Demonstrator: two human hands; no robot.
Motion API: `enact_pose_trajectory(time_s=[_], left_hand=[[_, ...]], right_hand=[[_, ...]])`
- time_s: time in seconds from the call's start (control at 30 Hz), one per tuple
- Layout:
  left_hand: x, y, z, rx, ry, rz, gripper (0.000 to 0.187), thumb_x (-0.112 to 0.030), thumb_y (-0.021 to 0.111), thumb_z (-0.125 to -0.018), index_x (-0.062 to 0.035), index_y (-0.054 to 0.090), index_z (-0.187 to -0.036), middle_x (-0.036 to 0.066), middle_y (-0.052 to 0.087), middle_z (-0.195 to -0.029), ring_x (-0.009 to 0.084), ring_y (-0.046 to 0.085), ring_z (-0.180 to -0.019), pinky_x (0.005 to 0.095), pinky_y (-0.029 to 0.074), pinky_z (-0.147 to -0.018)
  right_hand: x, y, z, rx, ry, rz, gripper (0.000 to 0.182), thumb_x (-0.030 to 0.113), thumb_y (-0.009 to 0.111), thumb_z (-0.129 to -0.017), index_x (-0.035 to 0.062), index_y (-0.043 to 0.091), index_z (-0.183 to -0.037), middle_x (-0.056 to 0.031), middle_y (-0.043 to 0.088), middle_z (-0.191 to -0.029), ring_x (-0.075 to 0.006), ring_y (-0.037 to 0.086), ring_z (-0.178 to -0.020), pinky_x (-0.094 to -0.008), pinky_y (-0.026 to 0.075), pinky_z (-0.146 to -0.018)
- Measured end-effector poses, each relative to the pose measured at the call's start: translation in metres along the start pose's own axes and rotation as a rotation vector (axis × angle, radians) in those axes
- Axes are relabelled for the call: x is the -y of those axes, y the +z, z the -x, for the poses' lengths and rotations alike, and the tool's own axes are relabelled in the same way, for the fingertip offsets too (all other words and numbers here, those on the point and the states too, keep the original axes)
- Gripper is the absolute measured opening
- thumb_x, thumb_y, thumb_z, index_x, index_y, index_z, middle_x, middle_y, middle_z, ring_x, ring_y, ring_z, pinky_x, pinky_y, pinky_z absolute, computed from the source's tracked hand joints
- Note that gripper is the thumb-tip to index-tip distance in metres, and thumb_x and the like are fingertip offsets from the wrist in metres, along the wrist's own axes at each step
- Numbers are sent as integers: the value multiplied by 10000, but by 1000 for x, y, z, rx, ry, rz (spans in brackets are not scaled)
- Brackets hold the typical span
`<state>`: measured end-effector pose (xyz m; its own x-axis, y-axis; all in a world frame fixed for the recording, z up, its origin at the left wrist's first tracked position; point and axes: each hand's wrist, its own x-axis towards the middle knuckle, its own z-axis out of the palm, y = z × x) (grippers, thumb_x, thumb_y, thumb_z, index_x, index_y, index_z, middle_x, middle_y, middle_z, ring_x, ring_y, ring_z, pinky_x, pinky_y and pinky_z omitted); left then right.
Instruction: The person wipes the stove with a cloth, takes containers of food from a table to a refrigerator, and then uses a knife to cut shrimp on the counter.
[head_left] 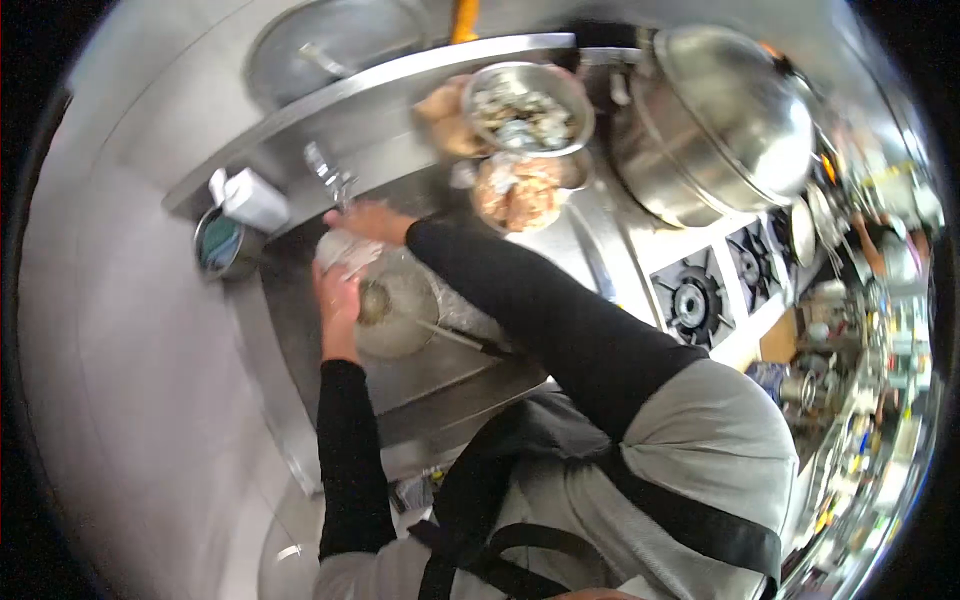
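Over a metal sink (430, 395), my left hand (338, 295) is wrapped round a whitish, soft-looking thing (345, 250), too blurred to name. My right hand (372, 220) lies against its upper side, near the faucet (328, 172), its fingers smeared by motion. Below both hands sits a large round vessel (405, 335) of cloudy liquid, with a brownish round thing (375, 302) at its left side. A long-handled tool (455, 335) rests across the vessel's right edge.
Behind the sink are a metal bowl of shell-like pieces (525, 108) and a container of pinkish-orange food (520, 195). A big lidded pot (710, 125) and gas burners (692, 300) stand to the right. At left are a metal container (222, 248) and white box (255, 200). A person (895, 250) is far right.
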<state>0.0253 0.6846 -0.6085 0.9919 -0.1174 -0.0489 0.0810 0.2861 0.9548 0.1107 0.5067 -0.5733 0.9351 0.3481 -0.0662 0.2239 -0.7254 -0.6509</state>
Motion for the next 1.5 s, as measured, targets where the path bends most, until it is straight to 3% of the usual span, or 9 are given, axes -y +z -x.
enact_pose_trajectory(time_s=[0.03,0.07,0.23,0.4,0.5,0.67,0.83,1.13,1.5], left_hand=[[13,-14,-10,143,383,-640,597,-100,607,-893,-78,367,-1440,178,544,-1286,354,585,-1149,606,476,-974],[10,-9,-10,99,147,-123,510,-158,589,-908,-86,451,-1394,143,577,-1276,313,586,-1156,552,475,-965],[-28,41,1,-271,-247,261,459,-134,561,-831,-72,577,-1285,105,601,-1288,330,570,-1188,534,426,-1016],[11,45,-23,-137,-359,720,601,-417,638,-909,-98,534,-1408,127,576,-1366,330,560,-1229,476,415,-1064],[-11,99,4,99,223,-263,523,-362,626,-927,-121,562,-1387,111,584,-1358,291,588,-1207,422,427,-1055],[-25,118,11,-28,-274,295,497,-299,596,-949,-84,534,-1393,125,552,-1378,289,548,-1250,432,428,-1050],[-17,95,30,23,64,-313,570,-469,459,-1020,-28,499,-1380,131,541,-1334,290,528,-1217,423,412,-1039],[15,91,5,-271,-357,102,500,-391,574,-959,17,610,-1247,181,618,-1159,311,616,-1071,423,491,-937],[-53,116,53,438,360,-895,397,-302,518,-962,68,600,-844,202,608,-844,304,544,-770,442,445,-728]], right_hand=[[58,-69,65,225,191,-773,532,536,409,-1031,148,543,-1370,-239,656,-1188,-401,635,-1123,-518,518,-943],[17,-23,40,-178,-448,-405,551,565,378,-1038,142,557,-1341,-221,681,-1121,-377,678,-1027,-481,549,-905],[24,-8,9,-541,-133,-177,220,331,654,-870,141,761,-900,-154,655,-716,-372,675,-688,-474,538,-638],[54,-38,87,-354,-233,19,227,244,653,-847,29,726,-850,-209,708,-905,-375,705,-865,-492,557,-755],[38,-2,82,-649,255,-382,254,255,641,-866,13,700,-919,-244,680,-1010,-396,680,-945,-502,533,-824],[47,2,117,-810,644,-420,520,326,575,-958,42,411,-1362,-244,607,-1143,-446,631,-1049,-529,510,-841],[29,-68,191,-386,-831,673,723,262,583,-935,189,238,-1566,-156,405,-1511,-451,526,-1228,-554,555,-836],[54,-52,189,-166,-123,220,602,192,623,-902,68,387,-1442,-195,706,-964,-380,710,-837,-459,582,-727],[49,7,232,-369,29,-643,294,248,749,-772,6,635,-895,-171,702,-821,-363,676,-752,-448,529,-680]])
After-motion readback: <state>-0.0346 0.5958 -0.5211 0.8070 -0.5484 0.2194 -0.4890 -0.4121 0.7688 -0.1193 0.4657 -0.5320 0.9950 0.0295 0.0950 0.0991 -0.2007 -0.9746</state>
